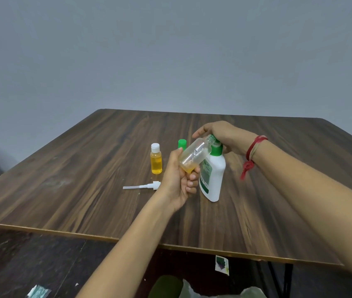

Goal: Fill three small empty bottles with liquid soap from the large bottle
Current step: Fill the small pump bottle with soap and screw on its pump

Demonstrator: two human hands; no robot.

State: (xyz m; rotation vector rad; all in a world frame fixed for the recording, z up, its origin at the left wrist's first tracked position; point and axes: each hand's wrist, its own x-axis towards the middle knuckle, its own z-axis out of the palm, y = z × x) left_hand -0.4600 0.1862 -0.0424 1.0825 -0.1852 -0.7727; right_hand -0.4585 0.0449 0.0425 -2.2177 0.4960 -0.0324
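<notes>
My left fingers [190, 181] curl round the base of a small clear bottle [195, 154], with the thumb on its far side. It is tilted, open mouth up and to the right, just at the green pump top [216, 149] of the large white bottle [212, 179]. A little yellow soap sits in its low end.

My right hand [220, 134] lies palm down over the pump, fingers together and loosely bent; I cannot see the thumb. A red thread [251, 151] is tied at that wrist.

The large bottle stands on the wooden table [84, 179]. Left of my hand stands a white-capped small bottle [156, 161] full of yellow soap. A green cap [182, 144] shows behind my left hand, and a white spray top [142, 186] lies flat nearby.
</notes>
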